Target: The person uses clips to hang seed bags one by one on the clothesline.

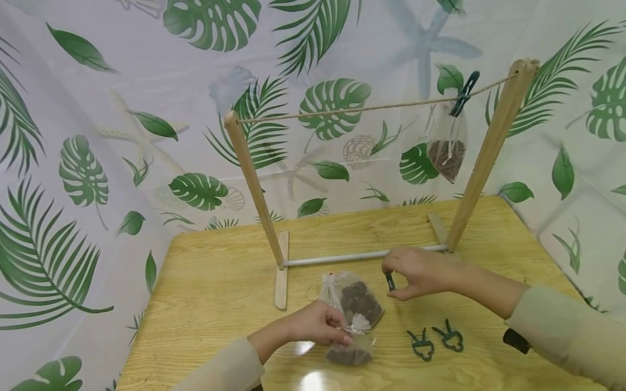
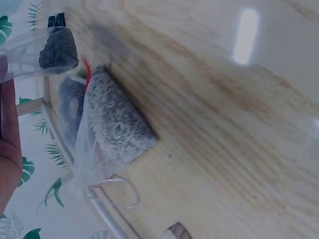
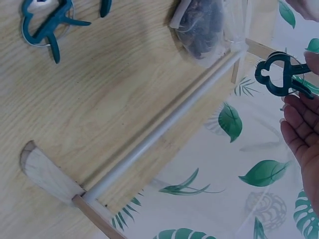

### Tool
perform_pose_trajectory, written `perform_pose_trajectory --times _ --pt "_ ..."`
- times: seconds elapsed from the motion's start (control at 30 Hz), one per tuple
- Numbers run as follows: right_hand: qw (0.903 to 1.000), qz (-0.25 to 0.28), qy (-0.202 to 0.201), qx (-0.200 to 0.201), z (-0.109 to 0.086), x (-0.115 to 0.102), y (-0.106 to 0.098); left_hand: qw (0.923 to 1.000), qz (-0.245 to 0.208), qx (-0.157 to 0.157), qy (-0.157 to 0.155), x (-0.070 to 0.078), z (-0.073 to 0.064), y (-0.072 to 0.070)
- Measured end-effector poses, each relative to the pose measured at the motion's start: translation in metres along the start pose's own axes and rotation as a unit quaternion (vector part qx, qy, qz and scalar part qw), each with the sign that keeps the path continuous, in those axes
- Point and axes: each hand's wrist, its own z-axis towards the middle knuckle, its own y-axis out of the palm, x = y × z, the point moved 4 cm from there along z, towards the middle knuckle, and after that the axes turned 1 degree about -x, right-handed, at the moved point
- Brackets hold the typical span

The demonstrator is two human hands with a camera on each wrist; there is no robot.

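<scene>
A white backdrop [image 1: 146, 70], printed with green leaves [image 1: 212, 24] and a pale blue starfish [image 1: 424, 43] (upper right), spanned the upper frame. A wood-grain table [image 1: 205, 288] occupied the lower centre, with a bright reflection [image 1: 313, 381] near the bottom edge

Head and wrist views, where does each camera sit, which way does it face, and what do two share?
Head: worn on the head, looking forward and down at the table; left hand, right hand and sleeves show.
Left wrist: on that wrist, looking over the bags; part of the left hand shows at left.
Right wrist: on that wrist, facing the pinched clip and white rod; right hand at right, skin top right.
Both wrist views share that rod.
</scene>
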Motion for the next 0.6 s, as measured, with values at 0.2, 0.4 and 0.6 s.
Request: perform_pose_trajectory --times 0.2,0.4,0.6 --pt "0.9983 -0.028 -0.033 0.038 0.003 -0.002 -0.012 0.9982 0.022 -0.049 0.026 0.014 -0.001 -0.003" --pt "0.9924 -0.033 -0.081 0.086 0.007 -0.005 -0.029 0.9954 0.070 -0.043 0.050 0.032 -0.003 -0.009" --pt "0.9858 -0.048 -0.100 0.125 0.011 -0.009 -0.052 0.9912 0.114 0.003 0.067 0.048 -0.002 -0.019"
